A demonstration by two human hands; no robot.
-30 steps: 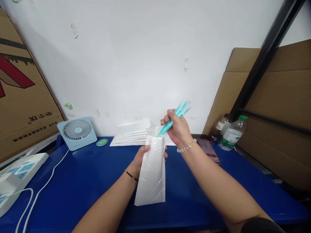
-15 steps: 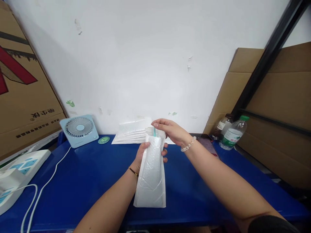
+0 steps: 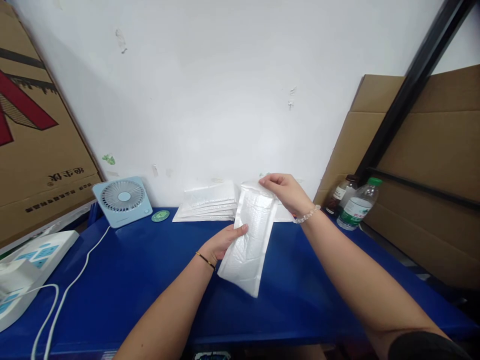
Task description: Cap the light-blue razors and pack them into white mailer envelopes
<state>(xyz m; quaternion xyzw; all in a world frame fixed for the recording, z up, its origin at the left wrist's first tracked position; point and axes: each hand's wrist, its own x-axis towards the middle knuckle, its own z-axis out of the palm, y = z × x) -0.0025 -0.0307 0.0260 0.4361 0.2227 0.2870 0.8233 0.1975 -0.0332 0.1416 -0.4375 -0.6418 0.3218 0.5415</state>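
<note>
White padded envelope, slanted over the blue table before a stack of similar envelopes. The person's left hand clasps its side; the right hand, fingers narrowed, pinches its top edge, as far as I can see.

No wording was read with certainty. The cardboard box at left bore a large red figure, a row of bold black characters with a small circled mark at its left end, and a row of smaller characters beneath; none was deciphered. The green-capped bottle carried a white and green label with characters too small to read. Print on the dark bottle's pale label and faint marking on the blue fan were likewise illegible.
</note>
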